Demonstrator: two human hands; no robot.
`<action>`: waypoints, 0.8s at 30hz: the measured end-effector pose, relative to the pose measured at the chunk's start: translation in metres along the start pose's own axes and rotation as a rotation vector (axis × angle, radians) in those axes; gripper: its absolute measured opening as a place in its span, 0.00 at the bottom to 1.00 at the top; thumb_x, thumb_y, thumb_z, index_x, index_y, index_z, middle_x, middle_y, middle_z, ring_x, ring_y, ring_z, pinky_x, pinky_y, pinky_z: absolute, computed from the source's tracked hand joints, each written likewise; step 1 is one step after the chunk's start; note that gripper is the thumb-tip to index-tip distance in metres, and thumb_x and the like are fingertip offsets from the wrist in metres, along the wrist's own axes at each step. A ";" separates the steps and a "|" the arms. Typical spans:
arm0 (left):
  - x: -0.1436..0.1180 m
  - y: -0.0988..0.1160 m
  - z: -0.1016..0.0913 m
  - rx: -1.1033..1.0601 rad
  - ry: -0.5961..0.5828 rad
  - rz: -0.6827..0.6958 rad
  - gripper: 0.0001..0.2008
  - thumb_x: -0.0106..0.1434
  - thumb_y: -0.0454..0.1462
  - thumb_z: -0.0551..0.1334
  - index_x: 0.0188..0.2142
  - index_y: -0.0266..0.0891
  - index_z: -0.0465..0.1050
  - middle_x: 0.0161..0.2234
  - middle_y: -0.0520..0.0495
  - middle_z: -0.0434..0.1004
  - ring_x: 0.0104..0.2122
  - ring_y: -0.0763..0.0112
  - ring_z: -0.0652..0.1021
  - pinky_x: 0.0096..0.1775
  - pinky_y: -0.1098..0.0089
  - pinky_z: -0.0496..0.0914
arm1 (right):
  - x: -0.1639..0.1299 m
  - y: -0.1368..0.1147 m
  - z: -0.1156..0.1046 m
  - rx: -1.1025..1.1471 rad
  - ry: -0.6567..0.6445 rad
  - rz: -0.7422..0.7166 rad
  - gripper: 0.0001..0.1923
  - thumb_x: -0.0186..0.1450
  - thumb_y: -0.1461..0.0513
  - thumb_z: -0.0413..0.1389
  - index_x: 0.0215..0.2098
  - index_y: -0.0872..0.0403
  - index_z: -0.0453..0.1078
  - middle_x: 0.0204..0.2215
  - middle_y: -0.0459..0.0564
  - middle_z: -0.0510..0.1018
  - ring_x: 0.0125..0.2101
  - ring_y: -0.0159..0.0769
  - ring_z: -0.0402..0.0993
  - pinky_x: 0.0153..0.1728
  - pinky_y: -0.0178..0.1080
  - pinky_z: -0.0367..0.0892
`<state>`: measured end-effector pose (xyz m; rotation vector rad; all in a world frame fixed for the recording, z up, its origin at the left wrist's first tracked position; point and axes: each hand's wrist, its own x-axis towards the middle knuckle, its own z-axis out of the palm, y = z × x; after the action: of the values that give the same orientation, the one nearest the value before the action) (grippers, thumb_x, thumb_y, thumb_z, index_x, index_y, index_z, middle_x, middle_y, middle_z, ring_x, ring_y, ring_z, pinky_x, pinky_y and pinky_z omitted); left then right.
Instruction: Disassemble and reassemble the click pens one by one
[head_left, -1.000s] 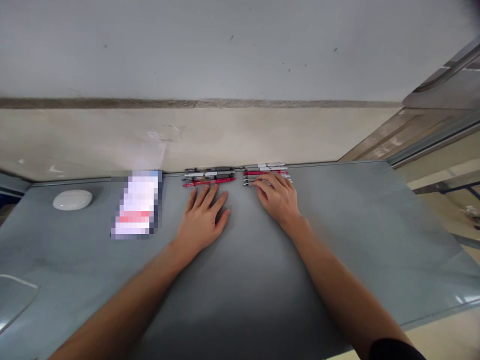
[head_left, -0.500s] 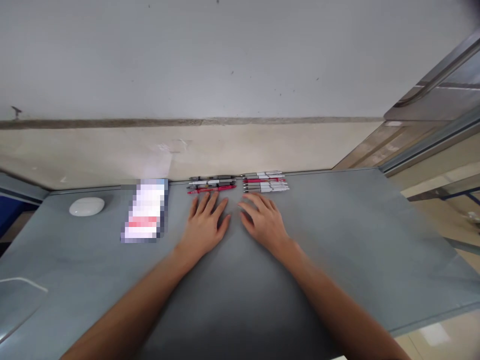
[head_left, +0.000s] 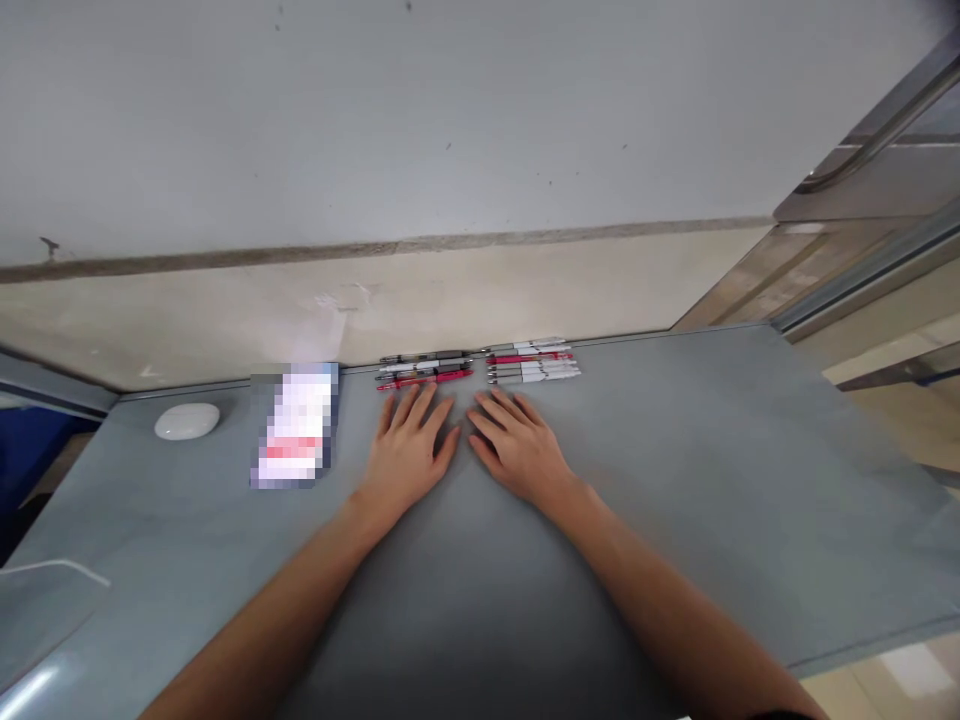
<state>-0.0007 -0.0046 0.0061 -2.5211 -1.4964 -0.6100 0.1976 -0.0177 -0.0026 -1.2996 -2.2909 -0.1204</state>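
Resting wide & empty on the counter (head_left: 675, 450), L hand (head_left: 405, 450) is close by L pens (head_left: 442, 377) (touch unclear), R hand (head_left: 525, 450) just short of R pens (head_left: 534, 372), both sets near the wall (head_left: 450, 300). Risk: a fwd nudge from either would prob. roll them askew.

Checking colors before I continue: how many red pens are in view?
2: one red pen at the near edge of the left group, just beyond the left hand; another red pen amid the right group. Tight packing could hide more.
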 end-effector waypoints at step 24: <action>0.048 -0.036 0.004 0.149 -0.119 0.054 0.13 0.70 0.32 0.53 0.47 0.35 0.77 0.45 0.37 0.77 0.45 0.54 0.76 0.49 0.58 0.69 | -0.002 -0.001 -0.003 0.052 0.031 0.012 0.17 0.71 0.60 0.48 0.53 0.54 0.74 0.56 0.55 0.75 0.59 0.46 0.69 0.64 0.48 0.63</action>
<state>-0.0106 0.0536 0.0191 -2.5121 -1.4471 -0.3331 0.1983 -0.0204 -0.0008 -1.2763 -2.2450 -0.0751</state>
